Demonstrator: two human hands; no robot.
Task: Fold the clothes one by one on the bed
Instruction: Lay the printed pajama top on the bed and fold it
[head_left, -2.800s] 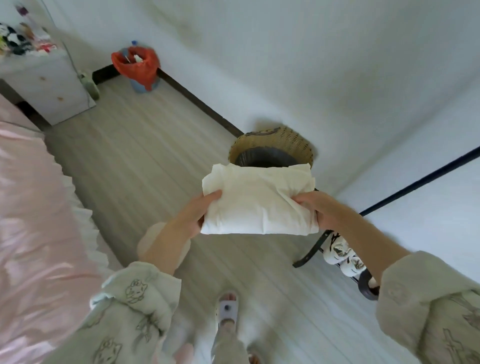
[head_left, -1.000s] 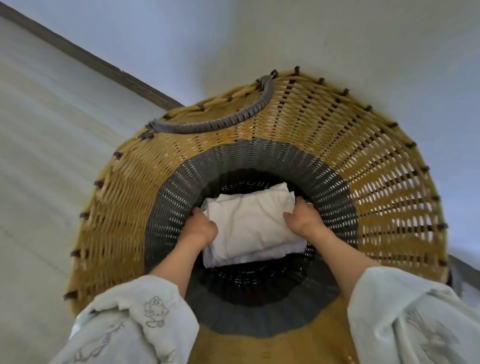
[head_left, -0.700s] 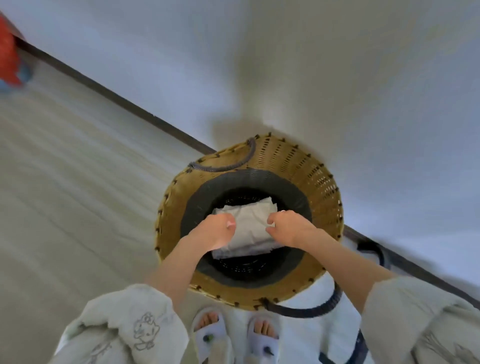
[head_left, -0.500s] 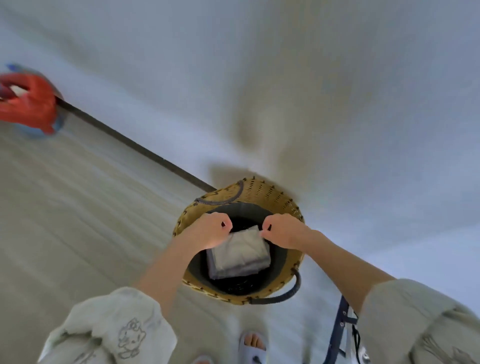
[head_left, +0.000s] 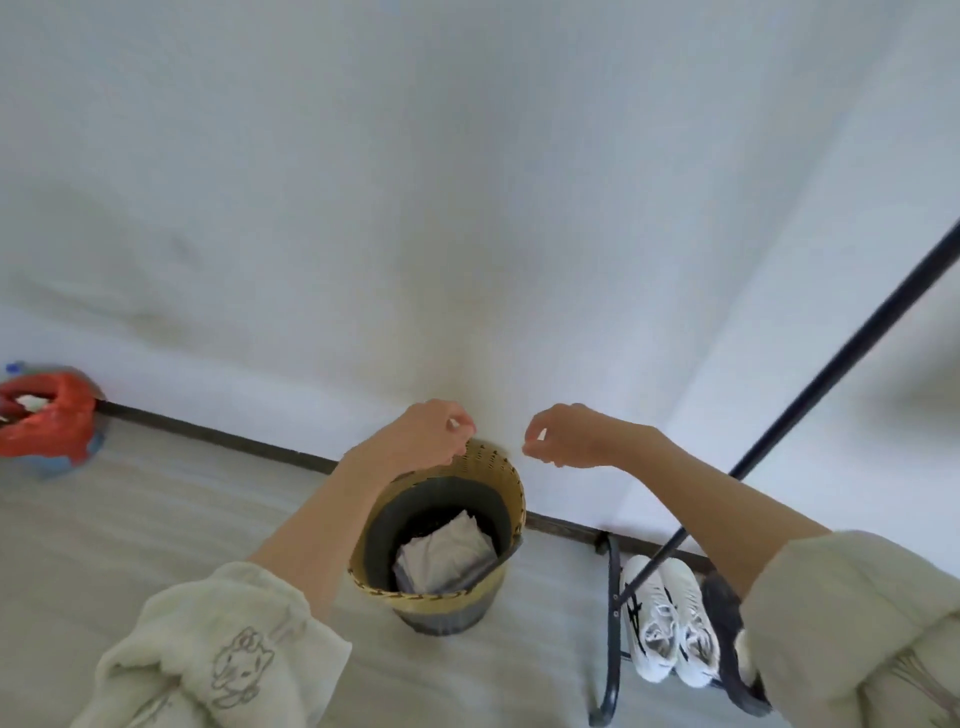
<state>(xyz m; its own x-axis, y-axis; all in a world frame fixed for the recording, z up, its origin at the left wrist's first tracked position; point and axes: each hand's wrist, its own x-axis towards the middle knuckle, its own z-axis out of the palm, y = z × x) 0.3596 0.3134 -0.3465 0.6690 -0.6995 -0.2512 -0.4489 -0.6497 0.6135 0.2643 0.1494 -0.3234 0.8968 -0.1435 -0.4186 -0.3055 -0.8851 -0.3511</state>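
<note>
The wall (head_left: 467, 182) and the pale floor (head_left: 156, 530) fill most of the head view; the bed is not in view. A black rack (head_left: 613, 613) stands at right, with white sneakers (head_left: 670, 629) on its lower part. A red bag (head_left: 47, 415) is seen at far left, against the wall.

The woven basket (head_left: 506, 488) stands on the floor against the wall. The folded white garment (head_left: 447, 551) lies inside it, resting at the bottom.

Change noted: 2.8 s ago the garment was held between both hands above the floor; 1.0 s ago it was being lowered into the basket. It is now released and both hands are raised clear of the rim.

Left hand (head_left: 421, 436): fingers loosely curled, nothing held, positioned above the basket's far rim. Right hand (head_left: 566, 436): fingers loosely curled, nothing held, beside the basket, apart from it. Neither grip is in contact with the cloth.

Judgement: one garment's fold-and-store cycle is complete. The next garment is presumably to be fetched from the bed; how many remain cannot be told.
</note>
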